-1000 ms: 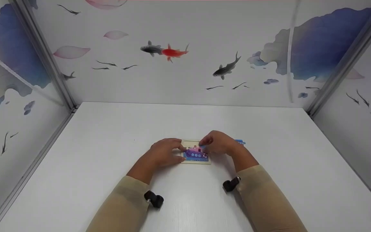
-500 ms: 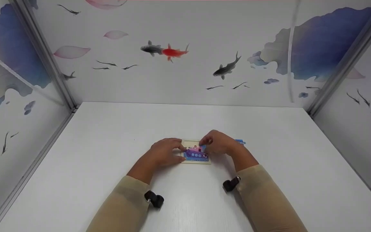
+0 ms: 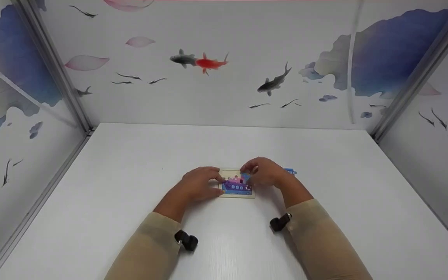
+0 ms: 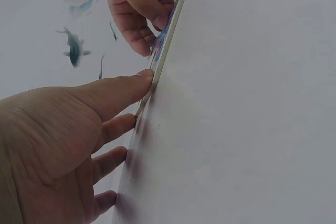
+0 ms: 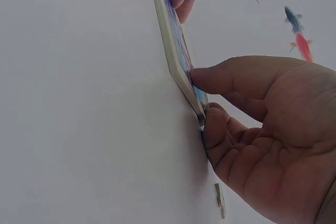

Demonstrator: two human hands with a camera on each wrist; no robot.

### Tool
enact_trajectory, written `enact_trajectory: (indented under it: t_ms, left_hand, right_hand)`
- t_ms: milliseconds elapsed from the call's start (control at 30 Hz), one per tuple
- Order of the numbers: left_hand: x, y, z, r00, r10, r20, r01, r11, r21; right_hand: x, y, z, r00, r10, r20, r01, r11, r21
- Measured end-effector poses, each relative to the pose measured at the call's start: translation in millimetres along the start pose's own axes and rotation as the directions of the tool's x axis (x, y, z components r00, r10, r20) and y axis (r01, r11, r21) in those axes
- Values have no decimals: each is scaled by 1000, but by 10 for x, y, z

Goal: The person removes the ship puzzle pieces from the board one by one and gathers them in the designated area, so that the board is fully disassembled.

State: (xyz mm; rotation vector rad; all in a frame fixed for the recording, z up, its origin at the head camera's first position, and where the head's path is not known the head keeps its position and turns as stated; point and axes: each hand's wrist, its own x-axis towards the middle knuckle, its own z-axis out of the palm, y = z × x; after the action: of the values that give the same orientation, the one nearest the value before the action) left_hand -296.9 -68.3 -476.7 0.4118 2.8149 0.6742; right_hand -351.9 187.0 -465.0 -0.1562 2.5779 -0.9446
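A small puzzle board with a pale wooden frame lies flat on the table, showing a pink and purple boat over blue water. My left hand rests at its left side, thumb and index fingertip against the frame, the other fingertips down on the table. At the upper right of the board my right hand pinches a blue puzzle piece between thumb and curled fingers. In the right wrist view that thumb presses on the picture and the fingers bend at the frame's corner. Bare wood shows along the picture's top.
Another blue puzzle piece lies just beyond the right wrist, partly hidden by it. The white table is walled on three sides by panels printed with fish and leaves. A black camera sits on each sleeve.
The right fingertips have shifted slightly at the board's upper right corner, and more of the blue piece shows between them. My left hand and the board stay in place.
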Motion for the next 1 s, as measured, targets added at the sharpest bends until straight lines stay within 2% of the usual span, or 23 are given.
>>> enact_trajectory:
  t_ms: [333, 800, 1000]
  left_hand:
    - [3, -16, 11, 1000, 5, -2, -5, 1000, -11]
    - [-3, -8, 7, 1000, -11, -6, 11, 1000, -14]
    - [-10, 1, 6, 1000, -16, -7, 16, 1000, -22]
  right_hand:
    - [28, 74, -11, 997, 1, -74, 5, 996, 86]
    - [5, 65, -59, 996, -28, -85, 37, 993, 110]
    - [12, 62, -64, 996, -3, -91, 15, 992, 128]
